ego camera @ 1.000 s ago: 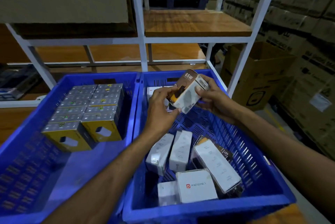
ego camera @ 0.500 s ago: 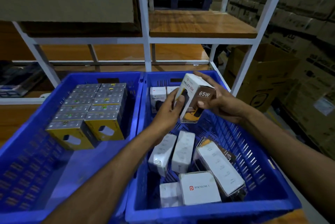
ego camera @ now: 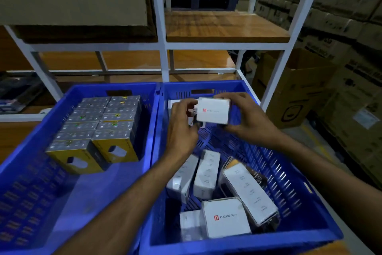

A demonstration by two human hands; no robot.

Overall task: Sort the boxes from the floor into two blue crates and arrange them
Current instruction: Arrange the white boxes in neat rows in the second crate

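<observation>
**Both hands on one white box over the right crate**

Two blue crates sit side by side: the left crate (ego camera: 31, 172) holds neat yellow boxes (ego camera: 97, 130), the right crate (ego camera: 289, 182) loose white ones. Left hand (ego camera: 182, 128) and right hand (ego camera: 248, 118) grip a white box (ego camera: 213, 110) above its far end.

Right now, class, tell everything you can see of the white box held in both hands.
The white box is a small carton, cardboard by its look, its broad white face turned to the camera with a small red logo and blurred lettering. The left hand and right hand hold it above the far end of the right blue crate.
</observation>
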